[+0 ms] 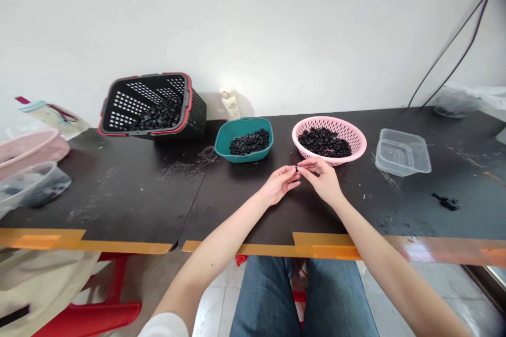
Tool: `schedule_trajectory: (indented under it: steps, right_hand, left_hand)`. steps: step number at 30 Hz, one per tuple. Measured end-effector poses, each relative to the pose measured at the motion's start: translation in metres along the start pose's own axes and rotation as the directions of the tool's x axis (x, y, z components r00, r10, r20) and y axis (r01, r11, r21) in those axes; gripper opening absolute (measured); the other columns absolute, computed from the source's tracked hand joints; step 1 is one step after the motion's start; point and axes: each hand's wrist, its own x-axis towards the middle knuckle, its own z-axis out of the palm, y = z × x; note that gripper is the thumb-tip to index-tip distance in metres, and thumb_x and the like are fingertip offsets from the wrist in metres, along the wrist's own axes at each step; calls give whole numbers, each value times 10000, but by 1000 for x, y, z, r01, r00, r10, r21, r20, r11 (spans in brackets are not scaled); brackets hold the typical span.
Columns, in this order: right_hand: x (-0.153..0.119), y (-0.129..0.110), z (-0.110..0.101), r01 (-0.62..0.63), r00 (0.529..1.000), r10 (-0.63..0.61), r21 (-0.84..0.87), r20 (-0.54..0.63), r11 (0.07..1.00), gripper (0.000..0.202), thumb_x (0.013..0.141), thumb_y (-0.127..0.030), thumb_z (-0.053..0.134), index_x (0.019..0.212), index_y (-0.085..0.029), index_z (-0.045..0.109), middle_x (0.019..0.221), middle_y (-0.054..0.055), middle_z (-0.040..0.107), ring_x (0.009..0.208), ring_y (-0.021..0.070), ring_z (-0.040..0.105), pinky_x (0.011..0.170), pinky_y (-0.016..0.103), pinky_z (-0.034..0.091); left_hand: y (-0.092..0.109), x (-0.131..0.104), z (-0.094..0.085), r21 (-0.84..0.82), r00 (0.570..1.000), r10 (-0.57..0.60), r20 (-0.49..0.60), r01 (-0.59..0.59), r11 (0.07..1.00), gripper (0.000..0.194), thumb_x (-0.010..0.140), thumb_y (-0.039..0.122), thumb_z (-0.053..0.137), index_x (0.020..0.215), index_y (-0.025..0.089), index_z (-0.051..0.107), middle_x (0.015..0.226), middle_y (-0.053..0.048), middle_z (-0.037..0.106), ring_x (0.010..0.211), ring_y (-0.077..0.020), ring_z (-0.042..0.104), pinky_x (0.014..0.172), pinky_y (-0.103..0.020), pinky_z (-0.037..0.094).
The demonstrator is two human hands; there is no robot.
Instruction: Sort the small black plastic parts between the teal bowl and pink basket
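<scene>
While the person sat close to the desk [130,195], knees in blue jeans under its orange-taped front edge, both bare forearms reached forward over the dark top. The left hand [279,184] and the right hand [322,179] met just in front of the pink basket [356,139], fingertips touching around a small black part [297,168]. Each grip was narrow, a thumb-and-forefinger pinch closed on that one piece; whether it was one part or two being joined was too small to tell.

To do this well, I judged that the pinch should stay light and at the edges of the piece, with wrists low near the desk so a slip would drop it only a short way.

Just beyond the hands, the pink basket held a heap of similar black pieces, and a teal bowl [225,145] to its left held another, smaller heap. A clear, empty-looking tray [403,155] stood to the right of the basket, with a few black bits [446,201] lying loose nearer the right edge. Farther back on the left, a black crate with a red rim [190,100] lay tipped on its side against the white wall, more dark pieces inside. A small white bottle [230,103] stood by the wall behind the bowl.
</scene>
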Motion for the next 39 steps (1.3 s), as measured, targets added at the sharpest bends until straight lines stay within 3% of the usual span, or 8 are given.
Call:
schedule_trajectory:
  steps: [3,7,11,16,19,21,25,39]
  right_hand:
    - [2,3,-3,-40,999,40,7,-17,999,224,801,-343,633,975,-206,600,971,56,646,872,179,631,827,357,519]
    - [1,21,-6,-96,990,118,-256,73,962,236,808,-391,601,952,-206,623,854,41,645,749,172,601,728,356,514]
    - [-4,38,-5,43,957,101,-475,273,879,268,763,-355,644,994,-218,642,866,44,620,774,187,574,716,360,489]
    - [-6,38,1,64,950,101,-501,296,863,177,750,-332,657,879,-212,668,801,30,625,718,177,551,696,353,470]
    - [-4,30,3,-102,963,181,-353,199,930,252,675,-380,728,833,-196,657,754,18,641,634,154,544,657,345,480]
    - [-3,25,4,-259,954,271,-103,127,960,334,623,-392,767,850,-181,644,781,33,668,673,159,593,686,344,506]
    - [1,18,0,-421,907,397,323,140,848,415,600,-323,797,963,-191,644,983,69,701,899,179,649,809,336,520]
    - [3,16,-2,-440,893,413,533,179,723,394,679,-316,757,1052,-273,638,960,11,714,915,165,671,914,372,515]
  left_hand:
    - [3,1,-2,5,1000,23,-22,-23,1000,163,773,221,697,897,141,628,920,-34,686,771,-79,646,720,-206,537]
    - [5,4,-5,32,986,130,-106,-127,991,203,766,249,701,921,142,626,968,-51,681,723,-69,631,709,-213,539]
    - [8,5,-7,70,954,251,-162,-242,968,242,750,276,711,941,154,625,987,-41,670,672,-45,601,696,-204,535]
    - [11,4,-9,88,951,271,-147,-261,961,334,744,274,709,1053,192,613,1033,-39,654,684,-43,597,707,-207,528]
    - [11,3,-8,120,951,280,-132,-265,957,332,754,292,698,1062,191,622,1032,-44,647,689,-44,591,705,-203,523]
    - [10,2,-7,169,946,303,-115,-282,945,318,767,316,683,1052,188,627,1013,-43,647,690,-49,588,712,-211,523]
    - [9,-2,-1,358,908,416,-54,-372,857,308,779,358,661,1026,176,634,968,-45,645,704,-70,587,718,-225,518]
    - [10,-31,27,680,734,677,62,-527,509,243,785,302,648,1017,229,643,983,-48,633,837,-146,592,817,-273,480]
